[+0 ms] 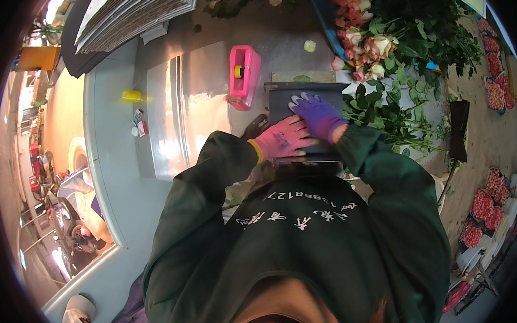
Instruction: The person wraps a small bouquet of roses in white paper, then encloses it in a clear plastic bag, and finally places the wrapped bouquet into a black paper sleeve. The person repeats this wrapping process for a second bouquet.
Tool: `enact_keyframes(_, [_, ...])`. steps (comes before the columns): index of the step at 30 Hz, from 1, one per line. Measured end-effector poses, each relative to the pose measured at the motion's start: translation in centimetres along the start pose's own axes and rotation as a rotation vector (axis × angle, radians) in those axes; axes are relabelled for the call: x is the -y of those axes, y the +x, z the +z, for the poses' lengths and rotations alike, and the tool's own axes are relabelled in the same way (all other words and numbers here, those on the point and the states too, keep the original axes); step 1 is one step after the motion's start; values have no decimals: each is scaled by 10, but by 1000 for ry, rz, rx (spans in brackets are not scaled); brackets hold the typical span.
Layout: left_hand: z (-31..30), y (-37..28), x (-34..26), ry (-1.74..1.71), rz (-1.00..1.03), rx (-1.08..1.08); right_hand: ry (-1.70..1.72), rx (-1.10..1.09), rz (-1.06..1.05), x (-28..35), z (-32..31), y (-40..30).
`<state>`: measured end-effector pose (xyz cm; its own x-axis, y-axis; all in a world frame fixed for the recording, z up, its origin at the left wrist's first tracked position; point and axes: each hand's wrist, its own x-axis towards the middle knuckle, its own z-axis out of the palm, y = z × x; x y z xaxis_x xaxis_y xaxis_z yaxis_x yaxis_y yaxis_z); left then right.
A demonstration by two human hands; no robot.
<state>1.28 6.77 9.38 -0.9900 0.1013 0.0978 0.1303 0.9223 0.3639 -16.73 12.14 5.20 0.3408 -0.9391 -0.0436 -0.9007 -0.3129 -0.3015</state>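
My left hand (283,138), in a pink glove with a yellow cuff, lies with fingers spread on a dark flat sheet or board (282,102). On the same dark surface rests my right hand (314,114), in a purple glove, its fingers apart and close beside the left fingertips. Left of the hands stands a pink tape dispenser (249,85) with a yellow-cored roll. Cut roses (378,47) with pink and cream blooms lie at the upper right, and leafy stems (373,108) spread just right of the dark surface.
Clear plastic film sheets (201,94) cover the metal bench at left. Beyond them is a yellow tape roll (131,96). A stack of corrugated sheets (130,17) stands at the upper left. Several bundles of pink flowers (483,206) lie on the floor at right.
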Motion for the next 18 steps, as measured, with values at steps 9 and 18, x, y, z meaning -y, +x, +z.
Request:
enact_keyframes(9, [22, -14, 6, -2, -60, -90, 906, 29, 473, 216, 48, -7])
enact_keyframes(18, [30, -8, 6, -10, -47, -139, 882, 119, 798, 213, 110, 48])
